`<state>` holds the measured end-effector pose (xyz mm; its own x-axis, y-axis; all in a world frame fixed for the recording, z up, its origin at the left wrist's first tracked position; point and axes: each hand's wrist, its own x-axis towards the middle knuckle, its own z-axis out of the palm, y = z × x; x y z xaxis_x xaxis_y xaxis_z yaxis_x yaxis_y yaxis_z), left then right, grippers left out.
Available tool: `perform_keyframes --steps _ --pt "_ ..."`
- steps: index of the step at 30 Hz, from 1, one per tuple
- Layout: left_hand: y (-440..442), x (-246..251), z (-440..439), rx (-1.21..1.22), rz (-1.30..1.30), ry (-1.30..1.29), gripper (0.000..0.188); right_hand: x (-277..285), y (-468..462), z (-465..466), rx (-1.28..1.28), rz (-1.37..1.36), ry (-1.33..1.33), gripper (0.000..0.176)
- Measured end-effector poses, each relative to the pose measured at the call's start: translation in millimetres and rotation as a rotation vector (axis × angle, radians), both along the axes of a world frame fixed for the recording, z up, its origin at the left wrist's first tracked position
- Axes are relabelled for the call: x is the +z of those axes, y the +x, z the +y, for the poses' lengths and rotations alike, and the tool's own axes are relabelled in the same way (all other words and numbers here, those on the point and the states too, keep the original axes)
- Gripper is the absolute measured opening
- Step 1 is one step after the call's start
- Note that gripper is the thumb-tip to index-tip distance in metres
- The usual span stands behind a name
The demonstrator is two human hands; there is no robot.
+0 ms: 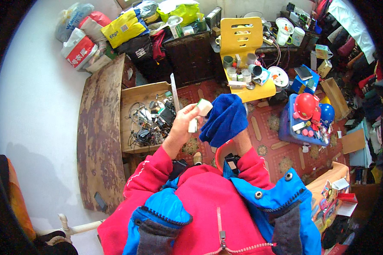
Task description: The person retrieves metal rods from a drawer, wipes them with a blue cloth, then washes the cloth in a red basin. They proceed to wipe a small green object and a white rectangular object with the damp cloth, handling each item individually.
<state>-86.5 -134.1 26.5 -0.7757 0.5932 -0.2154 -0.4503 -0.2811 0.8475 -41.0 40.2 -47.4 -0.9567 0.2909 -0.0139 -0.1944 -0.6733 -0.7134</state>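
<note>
My left hand (182, 126) grips a small white block with a green edge (205, 107). A second small white piece (192, 125) shows lower down against the same fingers; whether the two are joined I cannot tell. A dark blue cloth (225, 121) is bunched over my right hand (242, 142), hiding the fingers and leaving mainly the wrist in sight. The cloth's left side is close to the white block. Below my right wrist, part of a red bucket (219, 156) shows. To the left, a pulled-out wooden drawer (127, 127) holds tangled cables (143, 135) and small electronic parts.
A worn wooden desk top (99, 134) with a phone-like object (100, 201) lies left. Ahead stands a yellow chair (242, 38) loaded with cups and jars. A blue storage bin (285, 127) at right carries a red helmet (305, 105) and a blue helmet (326, 114).
</note>
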Motion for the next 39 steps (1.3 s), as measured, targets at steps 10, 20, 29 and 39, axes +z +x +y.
perform_keyframes --steps 10,20,29,39 --pt "3 -28 8 -0.058 -0.438 0.054 0.029 23 4 -7 -0.434 0.046 1.815 0.021" --pt "5 -42 0 -0.286 -0.258 0.044 0.022 -16 -2 -9 -0.085 -0.007 1.372 0.029" --pt "-19 -38 -27 -0.364 -0.478 0.389 0.044 -9 -16 -20 -0.025 0.006 0.780 0.024" --pt "-58 -75 -40 -0.158 -0.537 0.225 0.026 -66 -64 -51 0.255 -0.195 0.288 0.034"
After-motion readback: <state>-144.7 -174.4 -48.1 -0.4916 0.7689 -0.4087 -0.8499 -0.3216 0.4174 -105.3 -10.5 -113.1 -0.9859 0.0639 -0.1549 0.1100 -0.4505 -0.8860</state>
